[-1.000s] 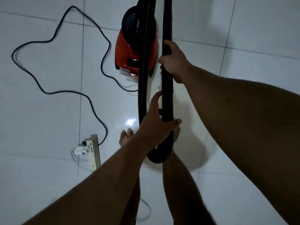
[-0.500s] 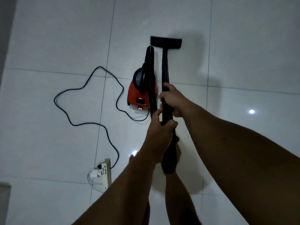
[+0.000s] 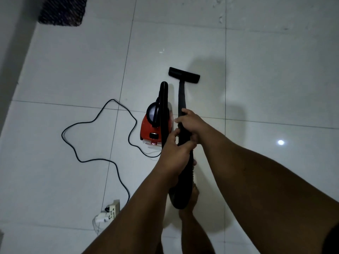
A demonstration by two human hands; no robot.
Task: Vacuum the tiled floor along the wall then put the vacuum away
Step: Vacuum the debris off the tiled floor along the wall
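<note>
view: I've tipped my head up, dark mat (image 3: 62, 11) now showing | floor nozzle (image 3: 184, 75) fully seen | left hand (image 3: 176, 153) closed round wand (image 3: 182, 99), close under right hand (image 3: 190, 123)

Handwriting on the power strip (image 3: 112, 212) is too blurred to read

Both arms extended downward, left hand (image 3: 175, 153) and right hand (image 3: 190, 123) each in a curled grip

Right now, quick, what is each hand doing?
Left hand: closed, gripping the black vacuum wand low down.
Right hand: closed, gripping the same wand higher up.
</note>
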